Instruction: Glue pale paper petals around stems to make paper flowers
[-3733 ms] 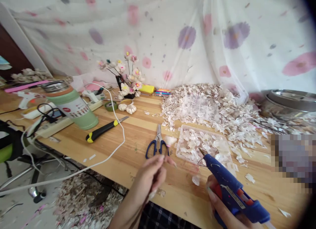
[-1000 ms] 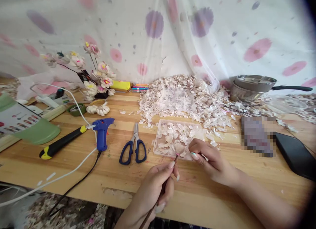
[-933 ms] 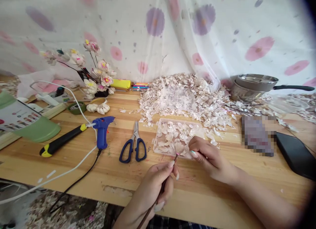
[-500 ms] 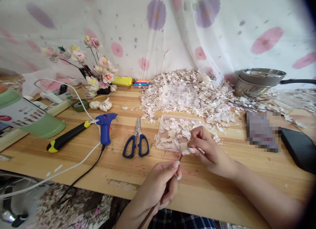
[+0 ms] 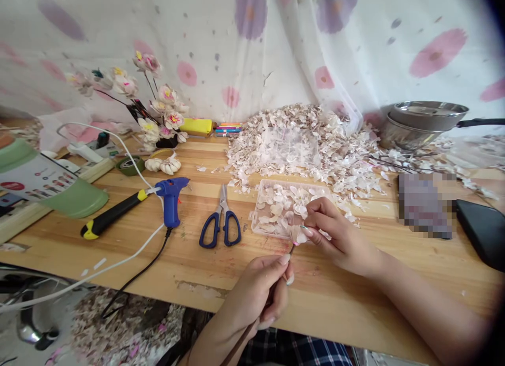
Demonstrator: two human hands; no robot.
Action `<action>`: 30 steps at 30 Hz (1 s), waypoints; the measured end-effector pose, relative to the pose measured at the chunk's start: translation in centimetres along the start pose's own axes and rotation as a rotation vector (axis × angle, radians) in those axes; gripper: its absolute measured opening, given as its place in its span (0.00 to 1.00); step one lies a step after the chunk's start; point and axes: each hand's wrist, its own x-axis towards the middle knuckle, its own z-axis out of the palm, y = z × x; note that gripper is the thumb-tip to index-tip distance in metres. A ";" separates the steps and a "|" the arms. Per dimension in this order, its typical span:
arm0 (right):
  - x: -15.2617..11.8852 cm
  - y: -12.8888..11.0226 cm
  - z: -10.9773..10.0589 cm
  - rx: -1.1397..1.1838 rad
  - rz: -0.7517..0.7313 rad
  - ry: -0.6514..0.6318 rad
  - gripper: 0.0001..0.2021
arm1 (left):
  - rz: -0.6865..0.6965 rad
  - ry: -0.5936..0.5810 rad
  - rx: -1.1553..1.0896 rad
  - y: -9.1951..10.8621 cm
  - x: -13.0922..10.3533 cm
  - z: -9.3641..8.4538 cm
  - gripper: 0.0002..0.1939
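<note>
The left hand (image 5: 258, 287) grips a brown stem (image 5: 245, 338) above the table's near side; the right hand (image 5: 339, 240) pinches pale petals (image 5: 296, 234) at its tip, close to the clear plastic box (image 5: 257, 205).

White sheeting (image 5: 173, 34) printed with pink and purple blooms hangs behind the worktop (image 5: 193, 261). Rear left: artificial flowers (image 5: 126, 85) on dark stems; right of these, a yellow pouch (image 5: 197, 126) beside coloured pens (image 5: 229, 129). Left: a green labelled container (image 5: 79, 197) and a black-and-yellow utility knife (image 5: 114, 214); behind the knife, a green tape roll (image 5: 128, 166). Centre: blue-handled scissors (image 5: 210, 232), blades toward the rear. Right: a black-handled steel pan (image 5: 410, 133); nearer, a black smartphone (image 5: 481, 234).
</note>
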 end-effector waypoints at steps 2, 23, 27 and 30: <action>0.0 0.0 0.0 -0.011 0.004 -0.006 0.05 | 0.003 0.002 0.001 -0.2 0.0 -0.1 0.18; -0.2 0.3 0.4 -0.029 0.026 0.280 0.04 | -0.028 -0.014 -0.039 -0.1 0.3 -0.4 0.18; -0.1 0.9 0.6 0.014 0.070 0.422 0.03 | -0.030 -0.033 -0.088 0.3 0.3 -0.5 0.18; -0.1 0.9 0.5 0.021 0.046 0.497 0.04 | -0.037 -0.091 -0.166 0.5 0.3 -0.8 0.17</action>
